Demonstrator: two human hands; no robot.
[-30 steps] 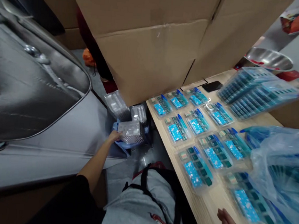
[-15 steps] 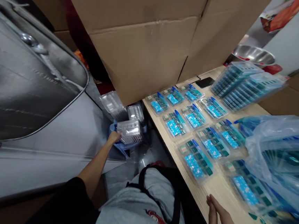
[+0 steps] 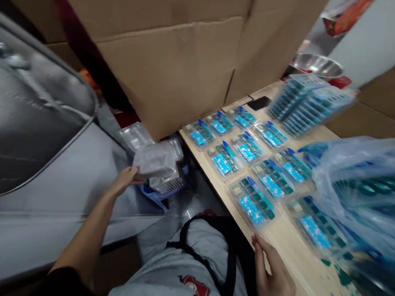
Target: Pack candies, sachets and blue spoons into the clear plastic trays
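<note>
Left hand [image 3: 123,181]: clenched on one edge of a clear plastic tray [image 3: 155,160], fingers curled around its rim, arm reaching down past the side of the desk [image 3: 311,273].

Clear plastic tray: tilted in the grip, just above a blue plastic basket [image 3: 157,196] and its pile of similar trays, low beside the desk's left edge; a likely reason for that spot, the basket within easy reach of a seated lap.

Right hand [image 3: 273,283]: released, fingers loosely open, nothing in the grasp, fingertips near the desk's long edge and just beside the closest of the teal-and-blue blister packs [image 3: 252,202].

Teal-and-blue blister packs: flat in loose rows, barely apart, probably for keeping each pack separate and easy to pick up; contents too blurred to name.

Far corner: tall stack of blister packs [image 3: 308,104], likely kept off the rows, beside a smartphone [image 3: 258,102] and behind it a steel bowl [image 3: 316,64].

Right side: blue-tinted plastic bag [image 3: 363,190], bulging over the desk, dark packs inside.

Room for moving: tight around the basket, with a cardboard box [image 3: 166,62] overhead, a grey padded case [image 3: 24,105] to the left, grey shorts [image 3: 187,267] below; bare desk strip along the near edge.
</note>
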